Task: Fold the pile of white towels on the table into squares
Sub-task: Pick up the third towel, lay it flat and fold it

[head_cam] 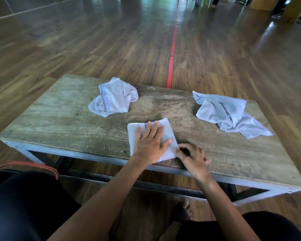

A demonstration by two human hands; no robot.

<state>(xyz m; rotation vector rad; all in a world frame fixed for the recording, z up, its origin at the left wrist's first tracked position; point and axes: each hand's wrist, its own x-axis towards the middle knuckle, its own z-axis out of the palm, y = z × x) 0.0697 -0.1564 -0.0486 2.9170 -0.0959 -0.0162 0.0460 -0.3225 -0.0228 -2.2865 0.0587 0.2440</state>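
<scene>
Nearest of all, the person's legs in black cloth fill the lower corners, with a bare foot on the floor between them and an orange strap at the near left. Past them stands the wooden table on its metal frame. Close to its near edge, about midway along, lies the folded towel, a small white square set a little askew. The left hand lies flat on it, fingers straight and spread, pressing it to the tabletop. The right hand is just beside it on the right, fingers curled, thumb and forefinger pinching the square's near right edge. Farther back, a crumpled towel with a patterned border sits at the far left, and another crumpled towel lies well apart at the far right. Beyond the table, a red line runs away across the wood floor.
</scene>
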